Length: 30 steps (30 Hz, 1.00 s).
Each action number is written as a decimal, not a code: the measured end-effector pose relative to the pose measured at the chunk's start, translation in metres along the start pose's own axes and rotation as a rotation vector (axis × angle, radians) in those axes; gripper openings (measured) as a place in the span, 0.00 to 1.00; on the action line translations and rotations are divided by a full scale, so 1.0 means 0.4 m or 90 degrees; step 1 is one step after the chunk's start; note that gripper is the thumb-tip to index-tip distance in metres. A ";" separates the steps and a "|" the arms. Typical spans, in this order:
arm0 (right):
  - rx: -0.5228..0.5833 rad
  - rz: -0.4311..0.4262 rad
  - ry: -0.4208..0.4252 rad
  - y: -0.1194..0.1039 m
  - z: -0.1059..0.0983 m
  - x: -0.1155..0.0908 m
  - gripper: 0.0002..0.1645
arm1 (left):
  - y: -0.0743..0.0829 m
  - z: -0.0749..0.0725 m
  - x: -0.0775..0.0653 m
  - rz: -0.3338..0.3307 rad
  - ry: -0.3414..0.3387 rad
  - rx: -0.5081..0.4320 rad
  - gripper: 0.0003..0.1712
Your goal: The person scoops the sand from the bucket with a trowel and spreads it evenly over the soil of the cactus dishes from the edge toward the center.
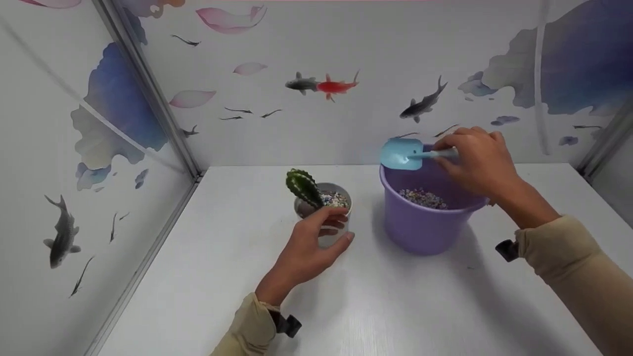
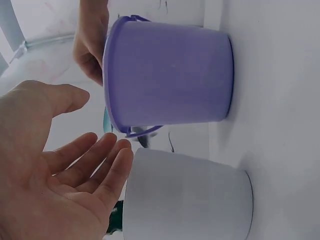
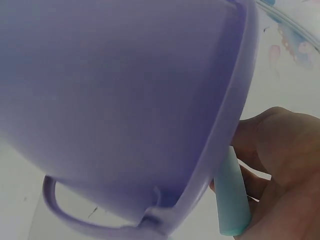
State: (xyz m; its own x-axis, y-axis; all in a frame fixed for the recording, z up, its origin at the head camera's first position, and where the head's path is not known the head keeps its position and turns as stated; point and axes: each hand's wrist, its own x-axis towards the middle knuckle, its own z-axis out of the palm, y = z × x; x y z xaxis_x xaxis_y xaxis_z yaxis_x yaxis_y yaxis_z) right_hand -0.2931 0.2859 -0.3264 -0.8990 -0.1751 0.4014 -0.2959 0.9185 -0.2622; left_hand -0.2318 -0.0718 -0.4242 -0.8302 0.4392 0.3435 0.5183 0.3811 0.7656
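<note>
My right hand grips the handle of a small light-blue shovel, its scoop held over the far left rim of a purple bucket. Inside the bucket lie small multicoloured pebbles. To the left stands a white pot with a green cactus leaning left in it; coloured pebbles cover the pot's right side. Just in front of the pot, my left hand has its fingers loosely bent by the rim, holding nothing; whether they touch the pot I cannot tell.
Pot and bucket stand apart on a white table. Behind them rises a white wall with painted fish, and another panel closes the left side. The bucket has a purple handle hanging at its side.
</note>
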 end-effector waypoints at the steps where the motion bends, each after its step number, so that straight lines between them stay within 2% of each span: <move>1: -0.004 0.004 -0.008 0.008 -0.003 -0.002 0.16 | 0.003 0.008 0.007 0.006 -0.001 -0.003 0.28; 8: -0.025 0.015 -0.061 0.054 -0.031 -0.002 0.16 | 0.012 0.053 0.044 0.016 0.001 -0.014 0.31; 12: -0.055 -0.002 -0.089 0.059 -0.035 0.006 0.15 | 0.014 0.078 0.062 0.018 0.003 -0.010 0.32; 18: -0.110 -0.063 -0.114 0.054 -0.008 0.021 0.12 | 0.019 0.124 0.104 0.033 0.020 0.011 0.39; 23: -0.137 -0.092 -0.129 0.055 0.030 0.028 0.11 | 0.021 0.169 0.138 0.049 0.042 0.014 0.46; 30: -0.215 -0.116 -0.105 0.042 0.050 0.040 0.04 | 0.016 0.204 0.178 0.075 0.058 0.002 0.40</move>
State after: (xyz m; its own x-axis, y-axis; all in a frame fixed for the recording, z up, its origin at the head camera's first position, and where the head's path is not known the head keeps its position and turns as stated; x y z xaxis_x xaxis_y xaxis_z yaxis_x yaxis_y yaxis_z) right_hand -0.3189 0.2916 -0.3419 -0.8898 -0.3740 0.2614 -0.3565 0.9274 0.1135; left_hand -0.2709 0.0282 -0.4393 -0.7790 0.4052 0.4785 0.6134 0.3345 0.7154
